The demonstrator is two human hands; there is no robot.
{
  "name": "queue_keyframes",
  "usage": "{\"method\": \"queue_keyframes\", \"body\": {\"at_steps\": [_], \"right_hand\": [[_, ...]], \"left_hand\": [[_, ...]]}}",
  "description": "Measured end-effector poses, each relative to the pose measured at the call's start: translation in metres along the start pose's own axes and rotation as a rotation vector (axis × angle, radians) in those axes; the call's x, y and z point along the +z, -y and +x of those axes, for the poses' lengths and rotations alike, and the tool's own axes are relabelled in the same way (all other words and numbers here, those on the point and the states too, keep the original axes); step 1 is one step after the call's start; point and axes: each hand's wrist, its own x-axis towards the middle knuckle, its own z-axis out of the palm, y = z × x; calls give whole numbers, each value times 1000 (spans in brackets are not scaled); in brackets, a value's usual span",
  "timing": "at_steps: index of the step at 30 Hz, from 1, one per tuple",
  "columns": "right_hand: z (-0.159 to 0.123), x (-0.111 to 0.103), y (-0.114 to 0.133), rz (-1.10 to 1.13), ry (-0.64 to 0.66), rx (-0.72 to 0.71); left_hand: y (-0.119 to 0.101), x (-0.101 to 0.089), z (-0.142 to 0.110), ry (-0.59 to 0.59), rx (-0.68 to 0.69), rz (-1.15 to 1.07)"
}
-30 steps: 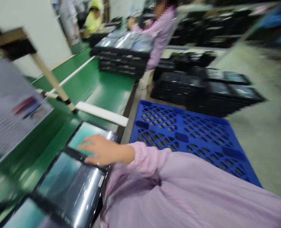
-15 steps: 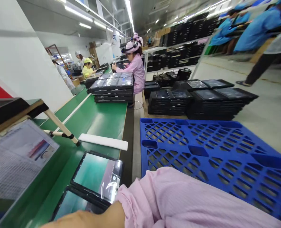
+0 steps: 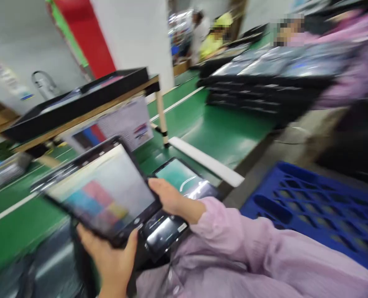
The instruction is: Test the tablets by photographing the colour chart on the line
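Note:
A flat, tablet-like black-framed panel [image 3: 100, 186] with a glossy, mirror-like face is held tilted over the green bench. My left hand [image 3: 111, 258] grips its lower edge, thumb lying over the frame. At the right edge of the same panel, my right hand [image 3: 171, 198] is closed on the frame. Behind my right hand a similar glossy panel [image 3: 179, 178] lies on the bench. Another dark panel [image 3: 163, 231] lies just below my right wrist, partly covered. Motion blurs much of the picture.
A white strip [image 3: 205, 161] lies across the green bench [image 3: 230, 124]. Stacked black trays [image 3: 252, 99] stand farther along it. A raised wooden shelf [image 3: 87, 120] carries a black tray. Dark wrapped items [image 3: 53, 265] lie lower left. A blue pallet [image 3: 320, 211] is at right. Co-workers sit beyond.
My view has swung left. My left hand has come into sight, and both hands now hold up a panel; earlier only my right arm and part of that hand showed, low over the panels.

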Motion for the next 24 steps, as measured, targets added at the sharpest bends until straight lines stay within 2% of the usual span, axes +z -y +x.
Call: {"method": "queue_keyframes", "body": {"at_steps": [2, 4, 9, 14, 24], "right_hand": [[5, -2, -6, 58, 13, 52], [8, -4, -10, 79, -11, 75], [6, 0, -6, 82, -26, 62], [2, 1, -3, 53, -40, 4], [4, -24, 1, 27, -36, -59]], "left_hand": [[2, -12, -10, -31, -2, 130], [0, -13, -11, 7, -18, 176], [-7, -5, -3, 28, -80, 188], [-5, -1, -3, 27, -60, 184], [-15, 20, -2, 94, -37, 165]]}}
